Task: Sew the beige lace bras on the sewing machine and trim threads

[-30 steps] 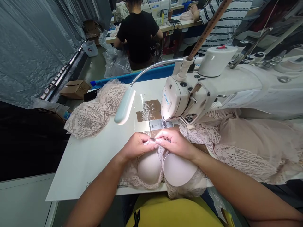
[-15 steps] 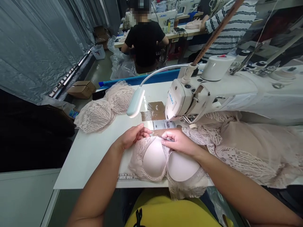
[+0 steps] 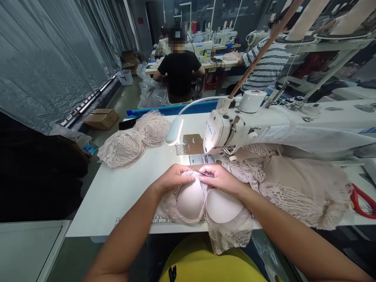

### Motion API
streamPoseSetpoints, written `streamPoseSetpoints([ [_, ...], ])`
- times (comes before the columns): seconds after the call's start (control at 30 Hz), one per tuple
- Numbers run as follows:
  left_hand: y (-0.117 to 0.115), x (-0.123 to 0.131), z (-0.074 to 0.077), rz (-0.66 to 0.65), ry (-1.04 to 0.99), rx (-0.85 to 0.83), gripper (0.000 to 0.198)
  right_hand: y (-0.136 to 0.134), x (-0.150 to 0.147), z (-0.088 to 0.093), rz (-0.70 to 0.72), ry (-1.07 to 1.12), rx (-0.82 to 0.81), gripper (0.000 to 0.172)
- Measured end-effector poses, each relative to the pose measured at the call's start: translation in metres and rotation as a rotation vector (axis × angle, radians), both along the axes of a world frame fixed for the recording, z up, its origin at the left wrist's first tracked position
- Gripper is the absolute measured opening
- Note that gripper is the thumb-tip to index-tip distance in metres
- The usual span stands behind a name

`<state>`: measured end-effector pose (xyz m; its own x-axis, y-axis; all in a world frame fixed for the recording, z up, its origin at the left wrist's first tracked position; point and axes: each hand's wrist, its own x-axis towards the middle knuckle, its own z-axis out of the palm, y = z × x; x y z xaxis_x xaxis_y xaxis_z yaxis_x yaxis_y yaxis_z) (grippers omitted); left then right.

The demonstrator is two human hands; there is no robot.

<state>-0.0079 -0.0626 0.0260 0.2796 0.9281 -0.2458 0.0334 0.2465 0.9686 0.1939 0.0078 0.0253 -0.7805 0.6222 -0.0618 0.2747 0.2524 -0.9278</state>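
Observation:
A pale pink lace bra (image 3: 190,199) with smooth moulded cups lies in front of me at the table's near edge, its lace hanging over on the right. My left hand (image 3: 178,178) pinches the top edge of the left cup, thumb on the inner face. Closed around a slim pointed metal tool, which looks like thread snips (image 3: 202,172), my right hand (image 3: 219,178) rests at the same cup's upper edge. The tool's tip points left towards my left fingers. Just beyond my hands is the needle area of a white sewing machine (image 3: 217,131).
Stacked lace cups (image 3: 123,147) lie at the table's left. More pink lace pieces (image 3: 296,184) spread on the right, beside red-handled scissors (image 3: 362,201). A lamp (image 3: 174,131) hangs over the white table (image 3: 96,203). Two people (image 3: 179,74) sit beyond.
My left hand has moved right and taken the cup's top edge between thumb and fingers. My right hand still holds the snips. The view has tilted up and shifted, bringing the red-handled scissors into sight.

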Motion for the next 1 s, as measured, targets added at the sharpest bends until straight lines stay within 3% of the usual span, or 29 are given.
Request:
streamPoseSetpoints([
  [0.13, 0.001, 0.001, -0.002, 0.036, -0.029, 0.018, 0.037, 0.001, 0.005, 0.005, -0.04, 0.036, -0.068, 0.038],
  [0.33, 0.0, 0.003, 0.001, 0.019, -0.066, 0.01, 0.036, 0.006, 0.009, 0.011, 0.023, 0.036, -0.101, 0.036],
  [0.47, 0.001, 0.004, 0.001, -0.019, -0.034, -0.005, 0.035, 0.003, 0.003, 0.006, 0.052, 0.036, -0.118, 0.032],
  [0.6, 0.003, 0.004, 0.0, -0.033, -0.015, -0.022, 0.039, 0.001, -0.006, 0.002, 0.029, 0.061, -0.01, 0.029],
  [0.7, 0.003, 0.002, 0.001, -0.009, 0.027, -0.032, 0.038, 0.002, 0.003, 0.012, -0.034, 0.002, 0.075, 0.028],
  [0.77, 0.002, -0.001, 0.004, -0.034, 0.109, -0.022, 0.038, 0.002, 0.022, 0.023, -0.07, -0.126, 0.108, 0.029],
  [0.87, -0.003, -0.002, 0.011, -0.145, 0.396, 0.079, 0.041, -0.004, 0.062, 0.029, -0.062, -0.401, 0.215, 0.034],
  [1.0, -0.012, 0.009, 0.017, -0.212, 0.823, 0.274, 0.036, -0.021, 0.101, 0.009, -0.11, -0.634, 0.263, 0.026],
])
